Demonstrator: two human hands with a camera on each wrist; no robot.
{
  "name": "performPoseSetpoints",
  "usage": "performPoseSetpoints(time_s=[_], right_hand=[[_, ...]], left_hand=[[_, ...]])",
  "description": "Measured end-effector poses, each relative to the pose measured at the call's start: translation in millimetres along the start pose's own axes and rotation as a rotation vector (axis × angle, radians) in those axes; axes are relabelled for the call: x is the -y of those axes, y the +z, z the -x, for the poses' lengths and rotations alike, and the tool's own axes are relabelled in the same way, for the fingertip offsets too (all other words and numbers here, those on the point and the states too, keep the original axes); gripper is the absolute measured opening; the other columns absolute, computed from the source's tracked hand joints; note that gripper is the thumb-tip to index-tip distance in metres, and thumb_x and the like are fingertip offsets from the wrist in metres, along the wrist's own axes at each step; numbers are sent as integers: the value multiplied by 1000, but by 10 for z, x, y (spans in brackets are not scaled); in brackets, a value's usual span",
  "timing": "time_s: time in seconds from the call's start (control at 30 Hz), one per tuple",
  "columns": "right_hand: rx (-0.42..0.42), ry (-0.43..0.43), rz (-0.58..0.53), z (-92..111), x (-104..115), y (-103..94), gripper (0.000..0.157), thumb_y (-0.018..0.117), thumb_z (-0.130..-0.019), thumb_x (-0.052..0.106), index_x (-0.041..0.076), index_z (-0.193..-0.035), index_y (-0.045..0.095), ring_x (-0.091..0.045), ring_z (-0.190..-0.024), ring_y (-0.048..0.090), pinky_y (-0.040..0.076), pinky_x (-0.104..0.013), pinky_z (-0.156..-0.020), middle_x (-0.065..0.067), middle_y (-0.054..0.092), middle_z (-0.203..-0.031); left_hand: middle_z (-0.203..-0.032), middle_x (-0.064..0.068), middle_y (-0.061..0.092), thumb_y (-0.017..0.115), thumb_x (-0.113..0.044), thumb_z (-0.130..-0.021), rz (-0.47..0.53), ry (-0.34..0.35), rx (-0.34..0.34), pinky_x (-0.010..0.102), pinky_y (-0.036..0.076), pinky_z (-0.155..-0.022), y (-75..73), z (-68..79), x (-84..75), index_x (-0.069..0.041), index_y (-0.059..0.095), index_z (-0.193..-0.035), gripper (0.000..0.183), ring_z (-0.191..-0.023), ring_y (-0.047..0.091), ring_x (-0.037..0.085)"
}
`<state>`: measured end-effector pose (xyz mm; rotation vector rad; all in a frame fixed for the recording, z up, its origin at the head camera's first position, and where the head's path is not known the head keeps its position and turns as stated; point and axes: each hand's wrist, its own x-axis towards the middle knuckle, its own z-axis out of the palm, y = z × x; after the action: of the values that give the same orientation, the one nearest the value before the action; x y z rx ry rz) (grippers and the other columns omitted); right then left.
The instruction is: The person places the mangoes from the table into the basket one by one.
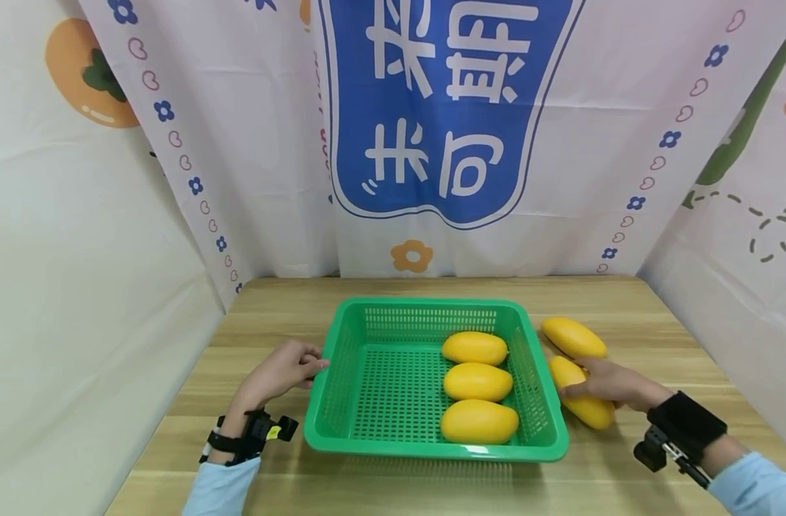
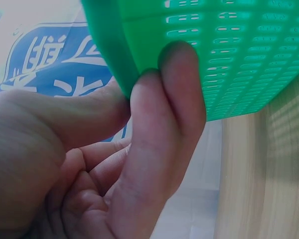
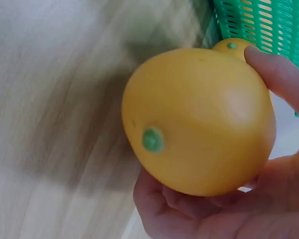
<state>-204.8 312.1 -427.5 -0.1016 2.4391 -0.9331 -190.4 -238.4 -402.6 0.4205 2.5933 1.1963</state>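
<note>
A green plastic basket (image 1: pixel 393 449) stands mid-table with three yellow mangoes lying in a column along its right side, the middle one (image 1: pixel 478 382) among them. My left hand (image 1: pixel 283 374) pinches the basket's left rim; in the left wrist view the thumb is inside and two fingers press the outer wall (image 2: pixel 229 64). To the right of the basket, my right hand (image 1: pixel 602 383) grips a mango (image 1: pixel 589 410). The right wrist view shows that mango (image 3: pixel 199 119) end-on, its green stem tip facing the camera, thumb and fingers around it. Another mango (image 1: pixel 573 337) lies just behind it on the table.
The wooden table (image 1: pixel 276 301) ends at a printed cloth backdrop (image 1: pixel 270 179), with white cloth on both sides. The basket's right wall stands close beside the right hand. Both wrists wear black straps with small cameras.
</note>
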Motion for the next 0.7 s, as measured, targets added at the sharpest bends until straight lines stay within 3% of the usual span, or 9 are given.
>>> performPoseSetpoints(time_s=[0.27,0.5,0.7], right_hand=[[32,-45,-83,31,-26,-65,66,64,-96,40,-7,-138,43,-22,-83,58,52,-34,-68,-10,59,-95],[103,-124,-204,93,-17,-144,57,54,-103,36,-7,-137,37,-22,-82,57,52,-34,-69,-10,57,-91],[180,-179,-283,139,-19,-220,51,46,-107,31,-8,-137,32,-20,-88,58,56,-36,-75,-11,55,-99]], left_hand=[[-78,4,68,57,-15,-102,12,-3,12,29,62,-72,0,5,14,5,67,-113,25,-76,67,17],[-79,4,69,57,-15,-102,10,-2,13,28,62,-71,-6,2,-9,5,67,-114,26,-75,67,14],[-84,5,72,57,-14,-102,17,-5,13,31,62,-72,-17,-4,-10,5,68,-114,25,-78,68,16]])
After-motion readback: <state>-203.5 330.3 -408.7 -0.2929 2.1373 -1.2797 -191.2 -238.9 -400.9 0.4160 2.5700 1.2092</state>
